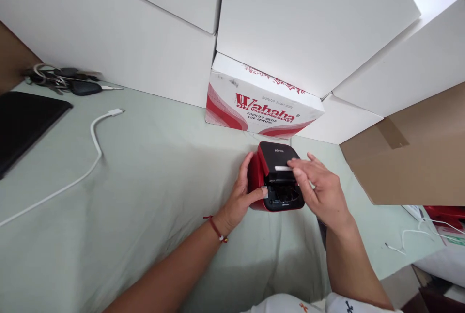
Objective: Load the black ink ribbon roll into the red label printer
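A small red and black label printer (273,158) stands on the pale green cloth, with a white strip of paper (283,168) at its slot. My left hand (241,196) grips the printer's left side, thumb pressed on the front. Over the printer's right side my right hand (319,187) hovers, fingers stretched out, fingertips at the white strip. A red string bracelet sits on my left wrist.
White boxes (312,22) and a red-and-white Wahaha carton (259,104) stand behind the printer. A brown cardboard box (414,153) lies at the right. A white cable (95,138), keys (61,79) and a black flat item (22,121) are at the left.
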Available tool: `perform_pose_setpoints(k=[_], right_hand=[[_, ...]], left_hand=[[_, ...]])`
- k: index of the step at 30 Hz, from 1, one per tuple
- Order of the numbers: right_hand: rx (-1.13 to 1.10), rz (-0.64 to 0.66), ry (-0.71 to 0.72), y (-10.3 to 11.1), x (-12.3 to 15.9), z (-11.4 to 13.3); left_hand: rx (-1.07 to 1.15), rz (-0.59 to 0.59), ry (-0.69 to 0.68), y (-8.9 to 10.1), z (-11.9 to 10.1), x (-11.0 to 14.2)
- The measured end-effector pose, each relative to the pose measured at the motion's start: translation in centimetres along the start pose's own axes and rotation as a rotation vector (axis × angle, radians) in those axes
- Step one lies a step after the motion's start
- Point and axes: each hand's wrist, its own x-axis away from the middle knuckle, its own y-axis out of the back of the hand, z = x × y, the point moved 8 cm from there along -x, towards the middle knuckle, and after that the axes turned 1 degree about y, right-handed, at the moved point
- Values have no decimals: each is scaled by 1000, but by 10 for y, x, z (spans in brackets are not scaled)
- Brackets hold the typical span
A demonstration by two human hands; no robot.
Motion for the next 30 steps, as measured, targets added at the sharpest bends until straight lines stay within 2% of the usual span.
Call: perform_pose_setpoints(k=[4, 7, 11, 16, 20, 25, 30], right_hand=[[35, 228, 13, -12, 23, 10], [63, 258, -2, -15, 24, 10], [-25, 171, -50, -17, 28, 4], [-176, -43, -105, -20, 51, -4], [-172, -165, -36, -13, 68, 4], [6, -160, 39, -9, 66, 11], [62, -85, 18, -13, 44, 4]], left_hand=[[-35, -17, 0, 1, -1, 2], [-51, -13, 0, 2, -2, 2], [-24, -11, 11, 1, -4, 0], [-9, -28, 53, 2, -6, -2], [-68, 8, 50, 2, -6, -2], [-135, 66, -9, 0, -4, -4], [-200, 24, -26, 3, -2, -3]])
